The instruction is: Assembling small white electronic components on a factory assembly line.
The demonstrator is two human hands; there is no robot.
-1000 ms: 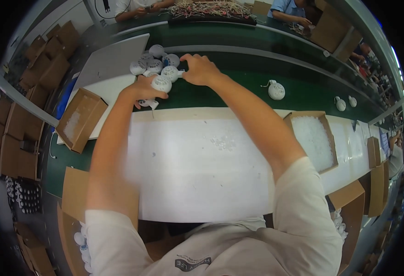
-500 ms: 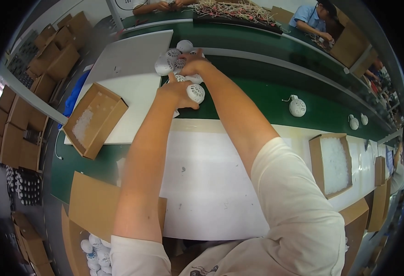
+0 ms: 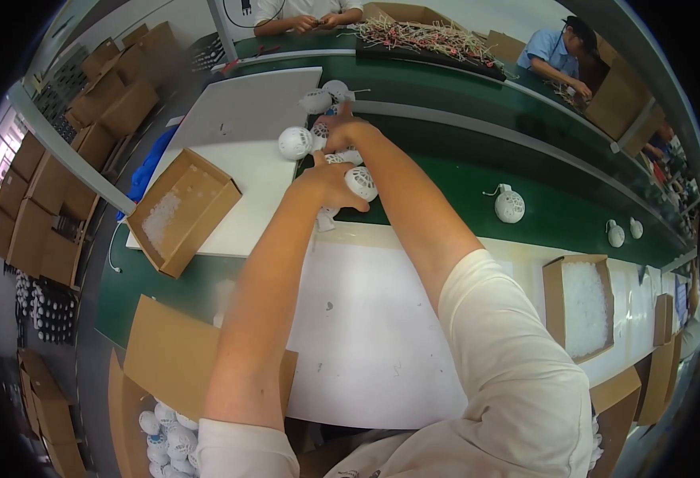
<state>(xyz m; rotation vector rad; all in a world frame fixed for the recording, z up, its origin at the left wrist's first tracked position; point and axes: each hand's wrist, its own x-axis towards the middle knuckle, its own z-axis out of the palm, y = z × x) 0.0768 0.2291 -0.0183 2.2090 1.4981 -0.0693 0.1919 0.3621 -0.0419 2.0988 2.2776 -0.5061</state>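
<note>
White plastic balls with slotted, grille-like tops lie bunched at the left end of the green belt. My left hand curls around at least one slotted ball, which shows between its thumb and fingers. Just beyond it, my right hand is closed over another slotted ball, mostly hidden by the fingers. One white ball rests on the edge of the white board, left of my hands. Two more, a tilted ball and a ball, sit past my right hand.
A shallow carton lies on the white board; another carton stands at right. Single balls lie along the belt. An open box of balls is at lower left. Two people work across the bench beside piled wires.
The view has shifted, so the scene sits lower and farther right. One white ball now lies apart to the left of the bunch, and the balls beyond my right hand have shifted.
</note>
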